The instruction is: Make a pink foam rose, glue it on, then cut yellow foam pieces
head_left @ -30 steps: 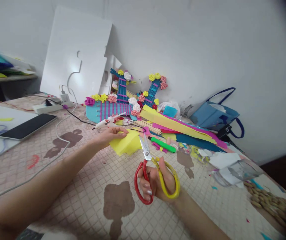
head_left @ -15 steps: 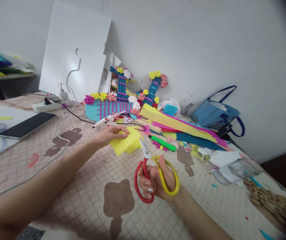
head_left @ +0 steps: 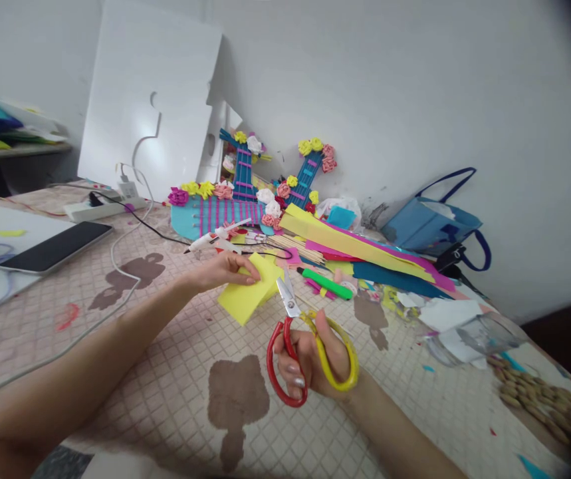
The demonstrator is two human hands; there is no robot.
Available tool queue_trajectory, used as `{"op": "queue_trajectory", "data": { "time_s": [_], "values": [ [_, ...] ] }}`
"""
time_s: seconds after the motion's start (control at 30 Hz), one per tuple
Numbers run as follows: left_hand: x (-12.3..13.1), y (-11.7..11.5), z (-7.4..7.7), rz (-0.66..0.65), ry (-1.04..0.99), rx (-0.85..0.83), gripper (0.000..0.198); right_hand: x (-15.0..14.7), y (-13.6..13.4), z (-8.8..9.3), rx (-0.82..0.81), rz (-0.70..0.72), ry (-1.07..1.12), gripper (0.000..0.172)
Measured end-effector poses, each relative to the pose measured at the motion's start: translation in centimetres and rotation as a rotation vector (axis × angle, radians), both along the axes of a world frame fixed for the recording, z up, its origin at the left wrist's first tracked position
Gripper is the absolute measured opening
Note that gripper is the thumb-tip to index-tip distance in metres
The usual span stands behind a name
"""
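Observation:
My left hand (head_left: 225,269) pinches a piece of yellow paper (head_left: 246,299) between thumb and fingers, just above the table. More yellow paper lies under or behind that piece. My right hand (head_left: 315,359) holds scissors (head_left: 290,306) with one red and one yellow handle, thumb and fingers through the loops. The blades stand slightly apart and point away from me, close to the right edge of the paper. A green utility knife (head_left: 325,284) lies just beyond the blades. Past my left hand rests a white glue gun (head_left: 210,241).
Turquoise and blue panels with paper flowers (head_left: 225,213) stand at the back. Long coloured paper strips (head_left: 359,243) lie right of them. A phone (head_left: 58,246) and power strip (head_left: 103,207) are left; a blue bag (head_left: 429,226), clear plastic cup (head_left: 479,336) and nuts (head_left: 539,399) are right.
The yellow paper in my left hand has tilted, so its broad face now shows more and its lower corner hangs nearer to me. My right hand and the scissors are almost unmoved.

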State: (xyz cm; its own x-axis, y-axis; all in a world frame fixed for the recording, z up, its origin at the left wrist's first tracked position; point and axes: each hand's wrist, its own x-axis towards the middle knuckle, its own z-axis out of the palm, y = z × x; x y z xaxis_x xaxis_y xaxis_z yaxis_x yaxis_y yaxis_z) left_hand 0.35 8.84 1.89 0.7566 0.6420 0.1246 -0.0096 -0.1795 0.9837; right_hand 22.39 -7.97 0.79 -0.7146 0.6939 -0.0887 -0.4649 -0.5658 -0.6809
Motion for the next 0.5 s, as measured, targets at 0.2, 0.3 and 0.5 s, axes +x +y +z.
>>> {"op": "queue_trajectory", "data": {
  "time_s": [0.2,0.3,0.5],
  "values": [
    [-0.26,-0.18,0.65,-0.072,0.067,0.148,0.019,-0.1,-0.16,-0.23,-0.005,0.033,-0.007,0.082],
    [-0.28,-0.21,0.68,-0.104,0.068,0.185,0.019,-0.12,-0.22,-0.33,-0.01,0.048,-0.005,0.084],
    [-0.53,-0.07,0.71,-0.168,0.071,0.168,0.014,-0.06,-0.22,-0.4,-0.007,0.043,0.006,0.081]
  ]
}}
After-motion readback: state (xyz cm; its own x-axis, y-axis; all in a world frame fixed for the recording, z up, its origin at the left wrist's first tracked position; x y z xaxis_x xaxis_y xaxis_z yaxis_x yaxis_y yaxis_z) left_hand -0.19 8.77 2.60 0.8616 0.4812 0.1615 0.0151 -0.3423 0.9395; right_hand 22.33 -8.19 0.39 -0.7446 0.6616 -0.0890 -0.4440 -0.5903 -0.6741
